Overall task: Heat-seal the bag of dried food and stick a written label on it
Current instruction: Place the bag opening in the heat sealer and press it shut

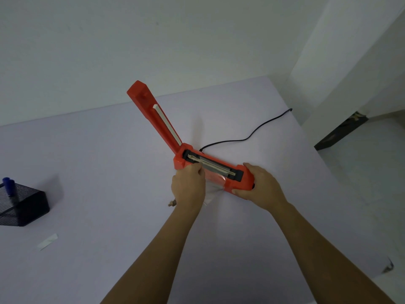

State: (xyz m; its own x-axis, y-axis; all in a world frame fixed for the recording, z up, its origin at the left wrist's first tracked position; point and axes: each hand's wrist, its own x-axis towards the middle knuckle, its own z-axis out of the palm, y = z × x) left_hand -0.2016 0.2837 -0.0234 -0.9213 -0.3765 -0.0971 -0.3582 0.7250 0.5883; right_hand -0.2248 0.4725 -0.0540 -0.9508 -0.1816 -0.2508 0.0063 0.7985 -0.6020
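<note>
Two hands: both work at the heat sealer (243, 175), with the bare forearms reaching in from the bottom edge of the view.
Left hand (188, 185): its fingers (198, 171) are curled tight and pinch the top edge of the bag (211, 187) at the left part of the sealing bar (215, 167).
Right hand (260, 185): it grips the right end of the heat sealer's base, with the thumb lying along the near side and the other fingers bent over the top.
Heat sealer: it is orange-red and sits on the tabletop (87, 172) near the middle of the view, running from left to right.
Sealer arm (153, 115): it is hinged at the left end of the base and stands raised, tilted up and away to the left, with a white strip along its inner face.
Bag: it is clear plastic and its mouth lies across the sealing bar between the two hands. Its crumpled body trails toward the person and is largely hidden under the left hand.
Dried food (172, 203): a small brownish bit shows just left of the left wrist, and I cannot tell whether it is inside the bag.
Label (47, 241): a white strip lies flat on the tabletop at the near left, well apart from the bag.
Pen holder (24, 207): it is black mesh, stands at the left edge and holds a blue marker (8, 185).
Power cord (252, 134): it is black and snakes from the back of the heat sealer to the far right edge of the tabletop.
</note>
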